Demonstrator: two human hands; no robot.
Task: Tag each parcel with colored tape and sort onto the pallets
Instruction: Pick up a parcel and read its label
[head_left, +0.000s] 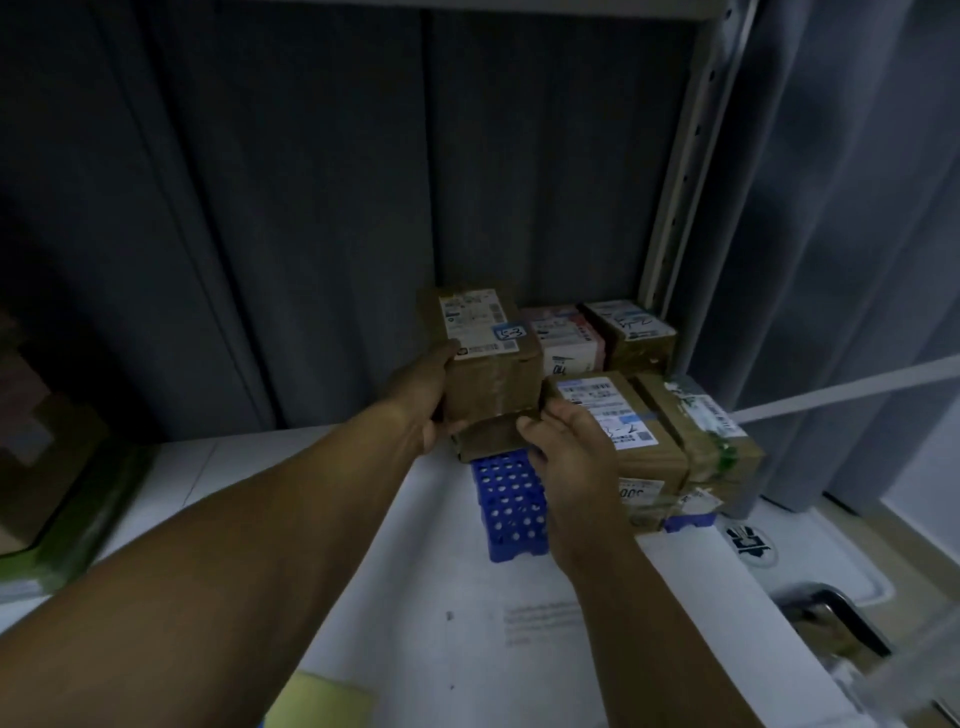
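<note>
Scene: a person is reaching both bare arms forward over a white surface (363, 519) toward a small blue perforated pallet (511, 506) stacked with cardboard parcels, in dim light.
Left hand: the left hand (423, 395) is wrapping around the left face of a brown parcel with a blue tag (488, 353), thumb up near its top edge, fingers curled and gripping.
Right hand: the right hand (563, 441) is half open, fingertips pressing at the parcel's lower right corner and on a flatter brown box (491, 439) beneath it; whether it is gripping or only steadying is unclear.
Where the parcel is: it is resting on the flat box at the pallet's left rear, touching a pink-labelled parcel (566, 338) on its right.
Neighbours: a taped front parcel (623, 431) is lying just beside the right hand, and a green-taped parcel (717, 441) is touching that one.
Step in hand: judging by the pose, the person is seating the tagged parcel onto the stack.
Doing it well: keeping both hands low on opposite sides, squaring the parcel's edges with the box below, keeping the tag facing up, and letting go only once it is sitting flat.
Risk: the lower box is overhanging the pallet's edge, so a sideways push could tip the pair.
</note>
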